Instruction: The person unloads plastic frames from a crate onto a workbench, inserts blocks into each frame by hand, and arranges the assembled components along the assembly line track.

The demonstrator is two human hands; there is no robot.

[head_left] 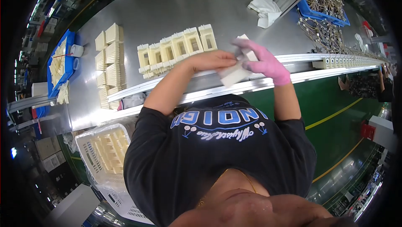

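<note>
Across the metal table (146,9) I see a row of cream frames (179,47) ahead of my hands, with stacked cream parts (113,55) to its left. My gloved right hand (264,62) pinches a pale piece (234,75) over the rail (192,95), thumb against fingers. My left hand (214,60) meets it; blur hides whether those fingers grip.

Black shirt (217,160) | blue-and-white lettering (222,117), upside down: "INDIG", end unclear | white script (230,134) beneath: not reliably legible
</note>
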